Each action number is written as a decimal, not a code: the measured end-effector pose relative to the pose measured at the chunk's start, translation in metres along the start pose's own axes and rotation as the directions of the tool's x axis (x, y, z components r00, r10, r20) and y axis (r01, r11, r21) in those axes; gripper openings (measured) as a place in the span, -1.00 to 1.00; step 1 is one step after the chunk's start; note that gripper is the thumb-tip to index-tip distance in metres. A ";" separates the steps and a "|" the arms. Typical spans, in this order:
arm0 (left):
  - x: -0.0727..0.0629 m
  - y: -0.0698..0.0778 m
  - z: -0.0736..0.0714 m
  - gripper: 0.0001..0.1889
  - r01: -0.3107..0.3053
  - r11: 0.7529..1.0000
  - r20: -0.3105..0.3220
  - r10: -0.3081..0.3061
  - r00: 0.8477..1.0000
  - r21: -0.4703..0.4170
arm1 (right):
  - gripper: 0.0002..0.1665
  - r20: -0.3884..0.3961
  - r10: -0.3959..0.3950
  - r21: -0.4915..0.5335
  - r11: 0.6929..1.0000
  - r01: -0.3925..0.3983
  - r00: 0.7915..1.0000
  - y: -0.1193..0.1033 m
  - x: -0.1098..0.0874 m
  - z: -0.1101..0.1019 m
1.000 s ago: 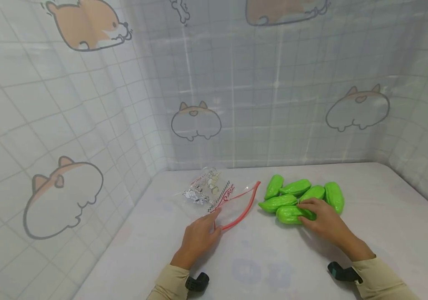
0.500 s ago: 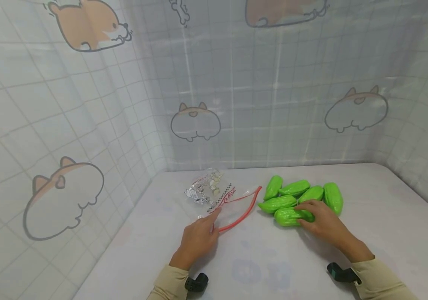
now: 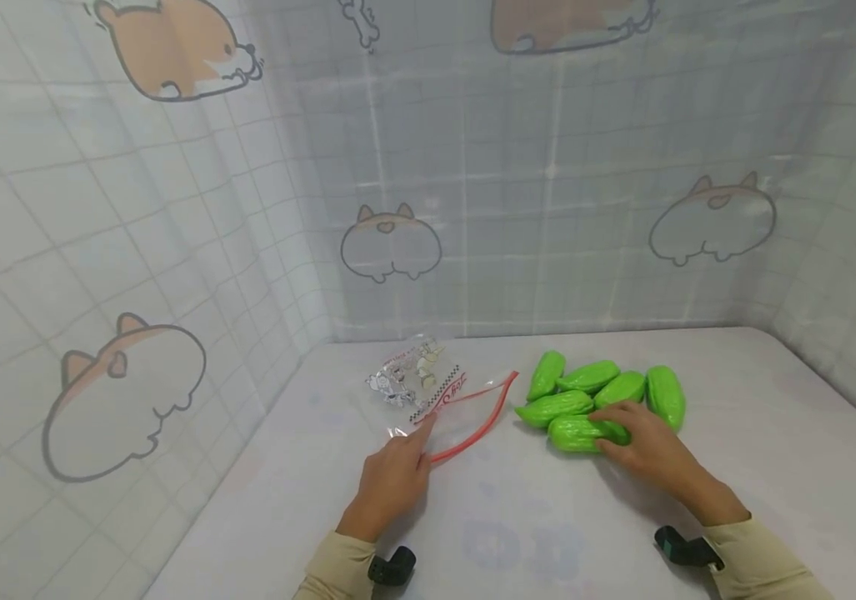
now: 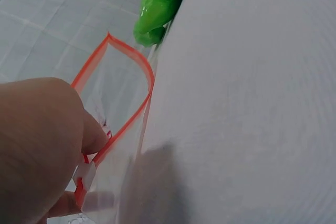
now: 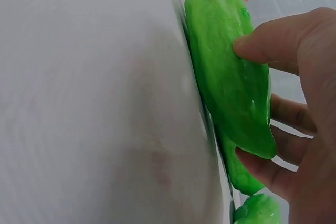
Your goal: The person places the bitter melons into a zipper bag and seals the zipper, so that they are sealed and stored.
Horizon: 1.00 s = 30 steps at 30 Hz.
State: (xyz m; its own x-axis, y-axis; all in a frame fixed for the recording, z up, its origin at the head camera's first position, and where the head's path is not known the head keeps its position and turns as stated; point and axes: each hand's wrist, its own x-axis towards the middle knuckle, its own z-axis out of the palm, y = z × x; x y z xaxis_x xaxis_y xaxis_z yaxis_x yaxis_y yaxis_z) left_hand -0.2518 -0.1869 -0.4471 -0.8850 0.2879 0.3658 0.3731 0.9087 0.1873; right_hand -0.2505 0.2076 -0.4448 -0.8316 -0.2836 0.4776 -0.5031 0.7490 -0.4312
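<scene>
Left grip [image 3: 392, 479] and the bag [image 3: 435, 392] it pinches slid slightly toward nine o'clock, while the right grip [image 3: 653, 446] holds a veg [image 3: 576, 434] so shiny it might slip.

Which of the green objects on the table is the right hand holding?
The front green object, lowest in the head view: the right hand grips its right end. The other five green objects lie farther back.

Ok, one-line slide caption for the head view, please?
Left grip holds the clear bag by its red rim; right grip holds the nearest of six green gourds.
</scene>
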 end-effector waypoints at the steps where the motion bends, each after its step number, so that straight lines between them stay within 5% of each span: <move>1: 0.000 0.000 0.000 -0.39 0.004 1.000 -0.001 -0.004 1.000 -0.003 | -0.57 0.005 0.000 0.005 1.000 0.000 1.000 0.000 0.000 -0.001; 11: 0.000 0.006 0.000 -0.37 0.066 0.997 0.046 -0.064 0.997 -0.035 | -0.54 0.020 -0.011 0.053 0.999 0.010 1.000 0.004 -0.002 0.000; 20: -0.002 0.006 0.002 -0.42 0.054 0.998 0.001 -0.054 0.999 -0.025 | -0.51 0.026 -0.046 0.110 0.993 0.043 0.999 0.007 -0.003 0.003; 30: 0.000 0.001 0.008 -0.72 -0.021 0.999 -0.118 0.016 0.993 -0.045 | -0.49 0.045 0.021 0.141 0.990 -0.027 0.999 0.004 -0.004 0.006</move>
State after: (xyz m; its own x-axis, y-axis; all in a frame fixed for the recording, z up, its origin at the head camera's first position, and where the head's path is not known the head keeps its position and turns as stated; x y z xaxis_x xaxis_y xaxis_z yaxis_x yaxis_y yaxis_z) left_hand -0.2535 -0.1831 -0.4545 -0.8401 0.2648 0.4734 0.4040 0.8878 0.2203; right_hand -0.2506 0.2085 -0.4529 -0.8516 -0.2946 0.4336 -0.5086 0.6647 -0.5473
